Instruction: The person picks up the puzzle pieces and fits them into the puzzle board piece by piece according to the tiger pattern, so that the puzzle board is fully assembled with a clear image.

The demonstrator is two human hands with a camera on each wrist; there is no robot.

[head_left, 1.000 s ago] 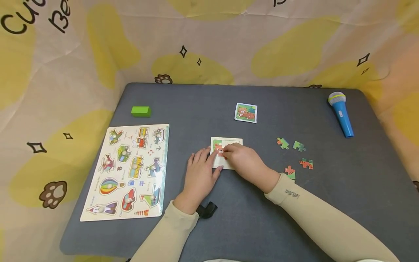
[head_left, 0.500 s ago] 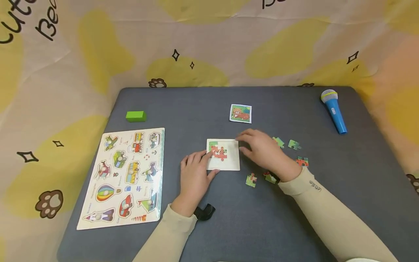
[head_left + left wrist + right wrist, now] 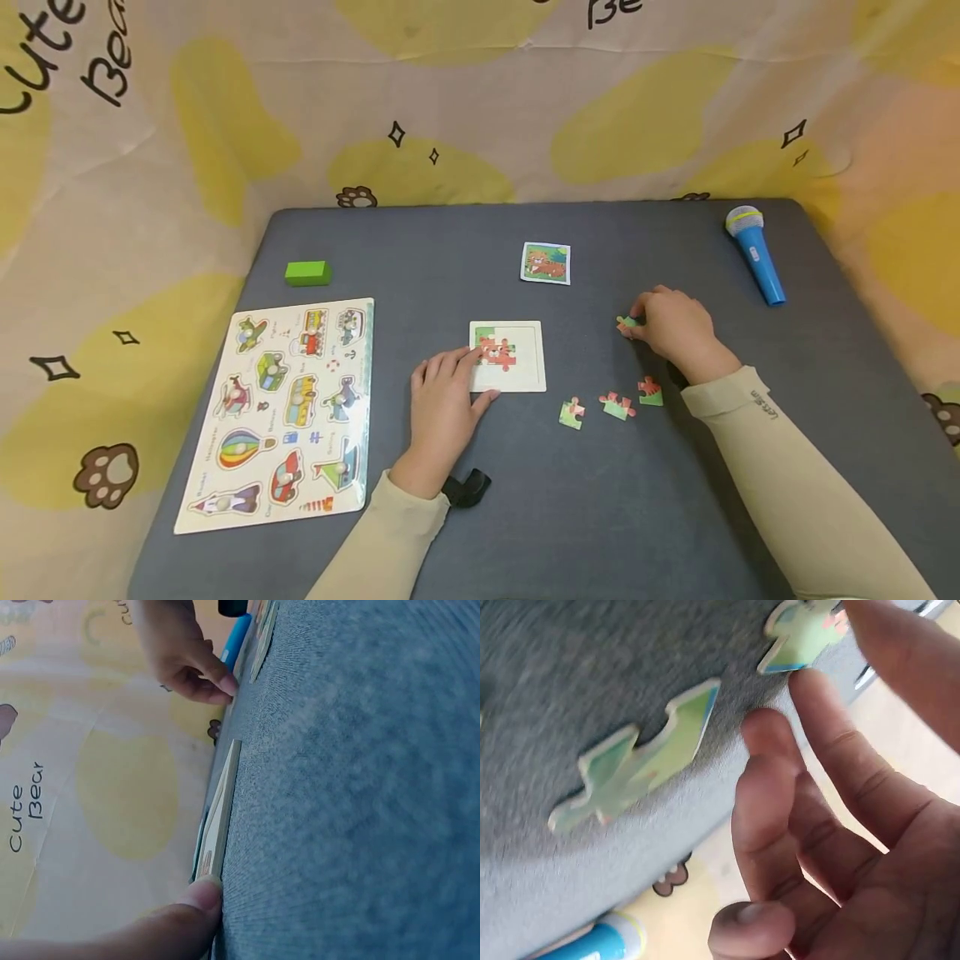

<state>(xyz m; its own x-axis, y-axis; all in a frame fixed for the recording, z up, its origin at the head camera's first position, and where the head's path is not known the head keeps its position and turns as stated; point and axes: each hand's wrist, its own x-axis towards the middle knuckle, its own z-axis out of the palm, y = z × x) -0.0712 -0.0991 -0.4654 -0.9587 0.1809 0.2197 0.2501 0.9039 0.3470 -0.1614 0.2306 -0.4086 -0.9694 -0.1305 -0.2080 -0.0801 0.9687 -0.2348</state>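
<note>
My left hand (image 3: pixel 444 404) rests at the left side of a small white puzzle board (image 3: pixel 529 367), fingers fairly straight and thumb against its near edge. In the left wrist view the thumb (image 3: pixel 202 892) touches the edge of the board (image 3: pixel 225 817). Joined orange and green pieces (image 3: pixel 497 352) lie in the board's upper left. Off to the right, my right hand (image 3: pixel 678 329) pinches a green and orange puzzle piece (image 3: pixel 626 323) between thumb and index finger. Another green piece (image 3: pixel 645 761) lies beside those fingers in the right wrist view.
Several loose puzzle pieces (image 3: pixel 617 406) lie right of the board. Behind it is a tiger picture card (image 3: pixel 546 263). A vehicle peg puzzle (image 3: pixel 279 417) and a green block (image 3: pixel 307 273) are on the left. A blue toy microphone (image 3: pixel 757 257) lies at the far right.
My right hand has let go of a piece on the board and moved right to a loose piece, which its thumb and index finger now hold. The left hand stays at the board.
</note>
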